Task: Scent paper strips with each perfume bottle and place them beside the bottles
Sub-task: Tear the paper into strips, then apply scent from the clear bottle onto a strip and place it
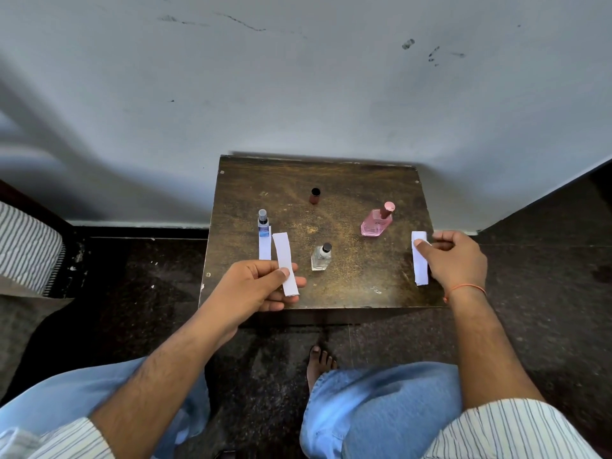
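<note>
White paper strip [285,264] pinched in left hand [251,289] above tabletop [347,279] near edge, second strip [264,248] flat beside blue bottle [263,223], right hand [455,256] fingers gripping third strip [420,260] near pink bottle [377,220], clear bottle [321,257] between, dark cap [315,195] behind.

Three upright bottles [320,257]; white strips [265,248] lie beside two.

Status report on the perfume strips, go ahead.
Left hand pinching a paper strip. Right hand pinching the strip pile by pink bottle. One strip by blue bottle. Nothing blocking.
</note>
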Demonstrator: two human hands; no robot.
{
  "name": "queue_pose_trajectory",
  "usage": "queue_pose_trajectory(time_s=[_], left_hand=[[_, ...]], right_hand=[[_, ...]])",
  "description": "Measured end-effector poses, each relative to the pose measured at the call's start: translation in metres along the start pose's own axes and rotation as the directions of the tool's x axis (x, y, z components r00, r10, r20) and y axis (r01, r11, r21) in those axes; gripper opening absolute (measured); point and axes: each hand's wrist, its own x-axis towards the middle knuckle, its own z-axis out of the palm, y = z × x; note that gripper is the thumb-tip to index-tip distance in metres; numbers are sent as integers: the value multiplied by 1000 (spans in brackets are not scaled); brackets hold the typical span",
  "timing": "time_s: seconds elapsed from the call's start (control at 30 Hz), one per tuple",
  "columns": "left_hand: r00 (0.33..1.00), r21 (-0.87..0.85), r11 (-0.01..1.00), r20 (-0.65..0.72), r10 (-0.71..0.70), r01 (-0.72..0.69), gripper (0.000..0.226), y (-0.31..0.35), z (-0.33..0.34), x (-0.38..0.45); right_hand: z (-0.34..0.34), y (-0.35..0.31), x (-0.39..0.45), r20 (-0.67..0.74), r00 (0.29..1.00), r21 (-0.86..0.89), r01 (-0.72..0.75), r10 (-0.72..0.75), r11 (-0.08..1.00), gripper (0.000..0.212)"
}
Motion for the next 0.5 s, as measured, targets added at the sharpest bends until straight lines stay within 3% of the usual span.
queue_pose_trajectory(time_s=[0.1,0.2,0.33,0.43,0.5], left_hand=[[1000,2,1000,5,-6,6,24,2,-1,1],[1000,-26,999,12,-18,18,27,4,-3,0],[999,-35,999,27,-22,23,27,6,-4,-1],[999,-15,1000,39,-15,16,26,6,-3,0],[999,-14,1000,43,-16,16,26,6,-4,0]], right_hand=[[-3,-2,-7,-45,995,-146,79,-87,986,57],[-3,-16,-27,-33,969,-147,238,-245,960,53],[6,-39,-63,227,857,60,462,-463,885,39],[26,-49,-82,424,753,173,477,-502,862,47],[40,-53,-89,456,714,232,481,-531,845,53]])
